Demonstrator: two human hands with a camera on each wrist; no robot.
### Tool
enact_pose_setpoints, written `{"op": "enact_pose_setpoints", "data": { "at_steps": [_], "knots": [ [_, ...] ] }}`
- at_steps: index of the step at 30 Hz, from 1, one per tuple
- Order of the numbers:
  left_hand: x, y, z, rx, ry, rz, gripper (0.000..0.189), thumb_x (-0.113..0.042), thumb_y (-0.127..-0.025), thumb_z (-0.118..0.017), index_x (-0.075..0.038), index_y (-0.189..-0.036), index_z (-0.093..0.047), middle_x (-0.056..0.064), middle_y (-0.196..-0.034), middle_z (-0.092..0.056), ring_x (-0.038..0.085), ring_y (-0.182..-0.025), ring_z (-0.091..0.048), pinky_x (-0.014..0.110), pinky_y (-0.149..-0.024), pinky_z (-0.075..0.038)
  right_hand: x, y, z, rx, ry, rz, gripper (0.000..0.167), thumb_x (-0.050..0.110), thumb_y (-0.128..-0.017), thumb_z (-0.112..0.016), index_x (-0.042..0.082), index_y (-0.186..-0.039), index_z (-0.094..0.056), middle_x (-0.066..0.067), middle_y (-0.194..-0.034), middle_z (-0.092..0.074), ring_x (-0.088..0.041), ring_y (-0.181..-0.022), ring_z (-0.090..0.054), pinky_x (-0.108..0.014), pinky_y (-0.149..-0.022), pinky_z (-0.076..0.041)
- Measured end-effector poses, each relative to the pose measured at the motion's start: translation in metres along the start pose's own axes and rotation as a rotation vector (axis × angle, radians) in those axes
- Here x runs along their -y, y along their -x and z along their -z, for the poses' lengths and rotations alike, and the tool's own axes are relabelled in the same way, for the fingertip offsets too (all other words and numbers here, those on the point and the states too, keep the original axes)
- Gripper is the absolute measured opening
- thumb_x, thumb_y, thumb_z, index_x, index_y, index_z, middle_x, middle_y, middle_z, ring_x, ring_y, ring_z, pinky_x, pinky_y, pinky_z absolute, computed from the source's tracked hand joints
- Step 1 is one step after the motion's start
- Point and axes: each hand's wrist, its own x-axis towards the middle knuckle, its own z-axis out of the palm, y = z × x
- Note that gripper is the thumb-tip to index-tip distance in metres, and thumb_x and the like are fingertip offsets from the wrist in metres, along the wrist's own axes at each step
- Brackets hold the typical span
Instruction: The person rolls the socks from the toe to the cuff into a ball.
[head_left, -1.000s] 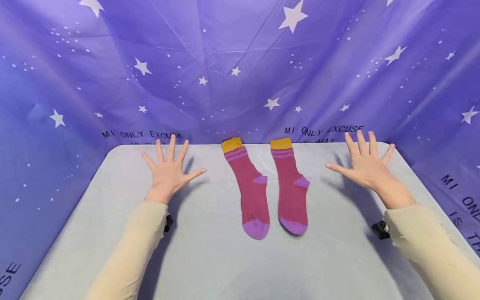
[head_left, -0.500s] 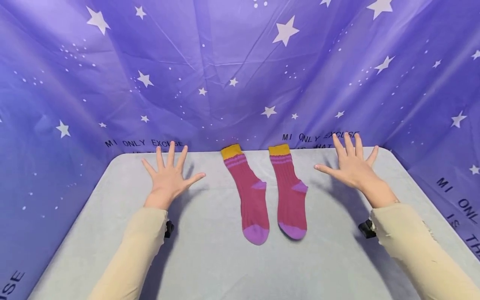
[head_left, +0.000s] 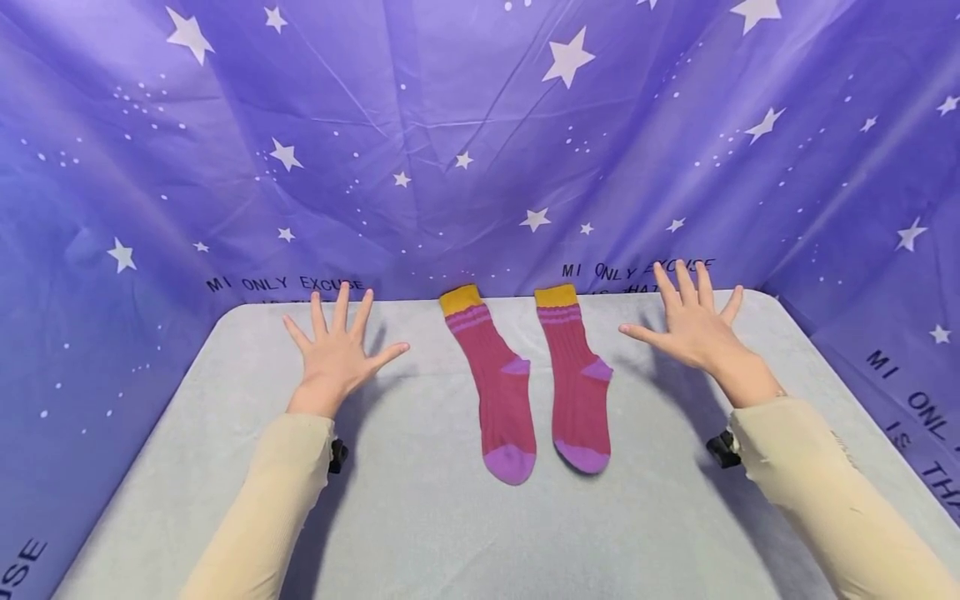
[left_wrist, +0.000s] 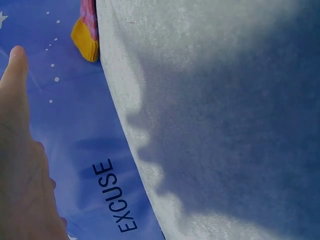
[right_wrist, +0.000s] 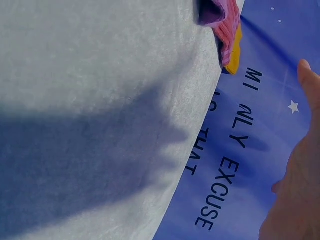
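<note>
"Left sock [head_left: 502, 392] and right sock [head_left: 580, 383], side by side between the two thumbs, lying on the table [head_left: 420, 533] just apart from each other!"

"And the fingers?"

"Left hand [head_left: 334, 358]: all five digits straight and fanned wide, holding nothing, touching nothing. It's up above the table, its shadow thrown below, its thumb pointing across at the left sock with a gap between."

"Now the right hand [head_left: 699, 332]!"

"Same shape: digits spread wide, nothing in its grip. Its thumb tip is near the purple heel [head_left: 598, 370] of the right sock, closer than the left thumb is to its sock, and clear of it."

"How do the socks lie?"

"Flat, toes towards the person, nearer the body than any fingertip. Both heels point to the right hand's side. The yellow cuffs [head_left: 460, 297] are up at the level of the fingers, poking past the table's far edge."

"Beyond the fingertips?"

"Starry cloth [head_left: 480, 75], with black lettering [head_left: 330, 283] right behind the left fingers and more behind the right."
</note>
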Motion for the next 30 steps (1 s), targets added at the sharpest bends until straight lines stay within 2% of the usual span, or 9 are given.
{"op": "enact_pose_setpoints", "data": {
  "at_steps": [8,15,23,30],
  "knots": [
    [0.001,0.001,0.002,-0.002,0.018,-0.003,0.103,-0.088,-0.082,-0.035,-0.034,-0.160,0.004,0.006,-0.169,0.013,0.046,-0.151,0.019,0.079,-0.105,0.019,0.001,-0.003,0.000,-0.002,-0.008,-0.003,0.110,0.076,-0.085,-0.052,0.017,-0.161,0.003,-0.026,-0.165,0.003,-0.049,-0.151,0.012,-0.085,-0.100,0.017],
    [0.003,0.004,0.001,0.005,0.035,0.005,0.104,-0.088,-0.082,-0.036,-0.033,-0.160,0.004,0.009,-0.169,0.008,0.047,-0.151,0.018,0.079,-0.105,0.020,0.003,-0.002,-0.004,0.006,-0.003,0.010,0.107,0.069,-0.088,-0.055,0.017,-0.161,0.003,-0.025,-0.165,0.000,-0.048,-0.152,0.009,-0.084,-0.101,0.016],
    [0.005,0.006,0.000,-0.001,0.052,0.003,0.102,-0.088,-0.082,-0.035,-0.035,-0.159,0.004,0.009,-0.169,0.007,0.046,-0.151,0.019,0.078,-0.105,0.022,0.011,-0.007,-0.003,0.005,0.001,0.029,0.107,0.074,-0.087,-0.052,0.018,-0.161,0.003,-0.024,-0.166,-0.001,-0.046,-0.153,0.008,-0.083,-0.102,0.017],
    [0.002,0.007,0.007,-0.002,0.057,-0.002,0.103,-0.089,-0.082,-0.035,-0.035,-0.159,0.004,0.009,-0.169,0.006,0.046,-0.151,0.018,0.078,-0.106,0.021,0.020,-0.010,-0.001,0.015,-0.002,0.045,0.104,0.072,-0.088,-0.053,0.019,-0.161,-0.001,-0.022,-0.167,0.000,-0.043,-0.154,0.010,-0.081,-0.104,0.016]
  ]
}}
